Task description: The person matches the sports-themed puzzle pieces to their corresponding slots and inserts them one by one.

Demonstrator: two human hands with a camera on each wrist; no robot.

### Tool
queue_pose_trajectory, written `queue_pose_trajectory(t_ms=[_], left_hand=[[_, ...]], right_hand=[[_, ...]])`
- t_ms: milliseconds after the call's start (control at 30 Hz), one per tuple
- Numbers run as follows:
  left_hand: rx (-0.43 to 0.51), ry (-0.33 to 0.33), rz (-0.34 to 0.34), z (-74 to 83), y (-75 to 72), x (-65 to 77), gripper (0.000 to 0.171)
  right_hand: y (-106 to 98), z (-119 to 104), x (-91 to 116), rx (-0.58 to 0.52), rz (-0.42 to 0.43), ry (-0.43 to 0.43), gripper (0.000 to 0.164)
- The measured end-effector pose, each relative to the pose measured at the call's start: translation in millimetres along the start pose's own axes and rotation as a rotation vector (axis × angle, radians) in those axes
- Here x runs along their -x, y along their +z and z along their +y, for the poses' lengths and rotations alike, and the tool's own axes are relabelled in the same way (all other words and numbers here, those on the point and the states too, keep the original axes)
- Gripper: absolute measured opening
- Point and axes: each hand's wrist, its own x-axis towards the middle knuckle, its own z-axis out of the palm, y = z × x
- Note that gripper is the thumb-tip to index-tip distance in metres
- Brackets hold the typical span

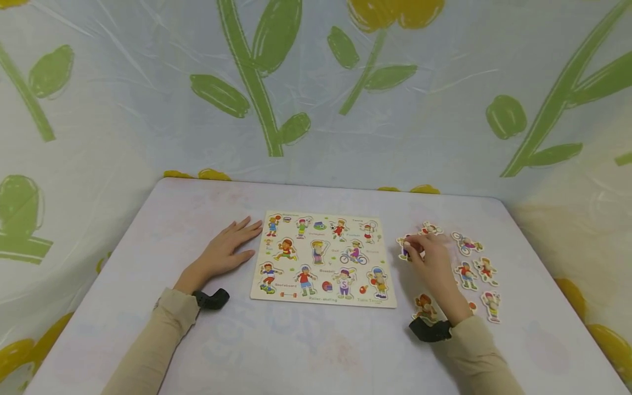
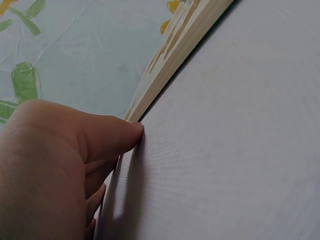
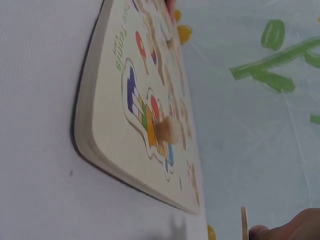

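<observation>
A wooden peg puzzle board (image 1: 303, 258) printed with sports figures lies flat in the middle of the table. My left hand (image 1: 227, 249) rests on the table with fingers spread, its fingertips right at the board's left edge. In the left wrist view the thumb (image 2: 112, 137) reaches close to the board's side. To the right of the board, my right hand (image 1: 432, 260) pinches a puzzle piece (image 1: 402, 254) with a purple-clad figure. The right wrist view catches this piece edge-on (image 3: 244, 222). A table tennis figure (image 1: 379, 281) with a wooden knob (image 3: 169, 131) sits on the board's near right corner.
Several loose figure pieces lie around and beyond the right hand, among them a cyclist (image 1: 466, 244), a footballer (image 1: 486, 271) and a figure in a pink cap (image 1: 492, 306). One brown piece (image 1: 424, 307) is beside the right wrist. A flowered cloth (image 1: 395, 137) hangs behind the table.
</observation>
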Motion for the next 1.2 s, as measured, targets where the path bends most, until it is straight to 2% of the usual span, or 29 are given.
queue_pose_trajectory(t_ms=[267,500,633,933,1200], left_hand=[[-0.005,-0.005,-0.004,-0.6,-0.2,0.2,0.061],[-0.009,-0.007,-0.007,1.8,-1.9,-0.2,0.061],[0.001,-0.006,-0.005,2.1,-2.6,0.2,0.061],[0.01,-0.009,-0.01,1.8,-2.1,1.1,0.061],[0.005,-0.008,-0.009,-0.3,-1.5,0.7,0.061]], right_hand=[[14,-18,5,-0.025,-0.01,-0.11,0.009],[24,-36,12,-0.053,-0.101,-0.075,0.012],[29,-44,16,-0.077,-0.137,-0.087,0.013],[42,-55,24,-0.115,-0.143,-0.171,0.011],[49,-63,30,-0.146,-0.2,-0.156,0.012]])
